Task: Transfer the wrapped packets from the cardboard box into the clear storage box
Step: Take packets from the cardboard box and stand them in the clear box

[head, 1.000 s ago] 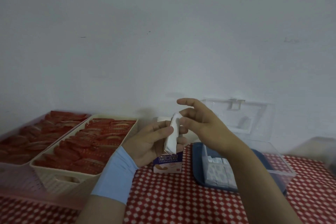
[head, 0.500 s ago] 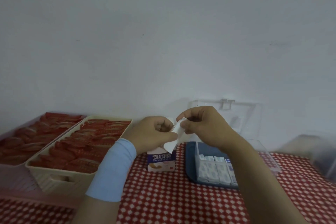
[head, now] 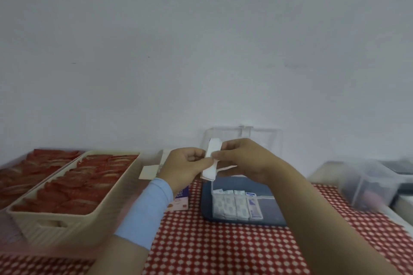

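- Left hand [head: 186,166]: raised above the counter, fingers curled; thumb and fingertips pinch the left edge of a white wrapped packet bundle [head: 211,158].
- Right hand [head: 242,162]: same height, fingers curled inward, thumb and fingers pinching the bundle's right edge.
- Bundle: stands near upright, slightly tilted, between the two hands. It is in the air above the near-left corner of the clear storage box [head: 264,197]. Number of packets in it: cannot tell.
- Cardboard box [head: 178,200]: stands on the counter just left of the storage box, mostly hidden behind the left wrist. Purple-and-white print on the front, top flap [head: 148,172] folded out to the left.
- Storage box: sits on a dark blue tray [head: 206,212]; clear lid [head: 266,140] stands open against the wall.
- Packets already inside [head: 235,205]: white, in neat side-by-side rows along the left half of the box.
- Light blue sleeve [head: 147,207] covers the left wrist; right forearm is bare.
- Counter carries a red-and-white checked cloth [head: 223,250].
- Far left: cream basket [head: 67,223] filled with red wrapped items, a second similar container beyond it.
- Far right: blurred translucent tub [head: 362,185].
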Available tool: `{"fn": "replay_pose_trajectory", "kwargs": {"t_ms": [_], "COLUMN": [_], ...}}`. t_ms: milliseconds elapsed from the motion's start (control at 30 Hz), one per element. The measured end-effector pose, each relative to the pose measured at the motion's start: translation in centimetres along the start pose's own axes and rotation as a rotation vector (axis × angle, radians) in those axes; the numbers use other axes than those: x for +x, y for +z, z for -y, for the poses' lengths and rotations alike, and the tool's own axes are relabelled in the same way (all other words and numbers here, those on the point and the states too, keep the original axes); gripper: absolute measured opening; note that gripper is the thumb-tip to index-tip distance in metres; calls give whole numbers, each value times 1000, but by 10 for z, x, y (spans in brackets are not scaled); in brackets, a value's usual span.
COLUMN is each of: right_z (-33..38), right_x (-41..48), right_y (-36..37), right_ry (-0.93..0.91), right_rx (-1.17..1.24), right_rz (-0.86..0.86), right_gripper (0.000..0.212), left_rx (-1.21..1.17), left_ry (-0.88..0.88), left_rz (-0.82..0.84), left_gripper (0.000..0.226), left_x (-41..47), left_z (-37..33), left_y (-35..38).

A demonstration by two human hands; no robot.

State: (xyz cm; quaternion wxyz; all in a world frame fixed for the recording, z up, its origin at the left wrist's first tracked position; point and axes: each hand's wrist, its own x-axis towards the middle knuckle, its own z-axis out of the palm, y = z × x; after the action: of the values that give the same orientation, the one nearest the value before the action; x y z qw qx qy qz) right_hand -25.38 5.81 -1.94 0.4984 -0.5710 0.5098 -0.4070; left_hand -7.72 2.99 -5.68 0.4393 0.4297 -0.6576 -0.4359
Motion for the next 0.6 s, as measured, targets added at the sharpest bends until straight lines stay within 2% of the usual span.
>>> {"fn": "replay_pose_trajectory", "kwargs": {"t_ms": [67,200,300,367,433,500,600], "right_z": [0,-1,-9,-17,-26,-33,-42], "right_x": [-4,-11,-8,-3,2,6,14], "right_y": [-11,-36,-58,-69,-73,-72,-68], "right_ry": [17,62,145,223,346,486,578], "right_rx": [2,-113,-266,-391,-566,-709,-863], "right_rz": [-15,-153,-273,-355,-339,-251,-190], "right_gripper": [6,7,12,15,14,15,16], "left_rx": [-12,28,248,492,694,824,984], "left_ry": [-6,-7,-9,29,81,87,47], "left_rz": [24,41,134,200,313,488,689], "left_gripper": [11,10,11,17,26,33,47], "left_x": [3,12,25,32,34,33,31], "left_z": [-6,-14,-9,-5,-5,-7,-6], "left_y": [12,41,61,69,74,80,90]}}
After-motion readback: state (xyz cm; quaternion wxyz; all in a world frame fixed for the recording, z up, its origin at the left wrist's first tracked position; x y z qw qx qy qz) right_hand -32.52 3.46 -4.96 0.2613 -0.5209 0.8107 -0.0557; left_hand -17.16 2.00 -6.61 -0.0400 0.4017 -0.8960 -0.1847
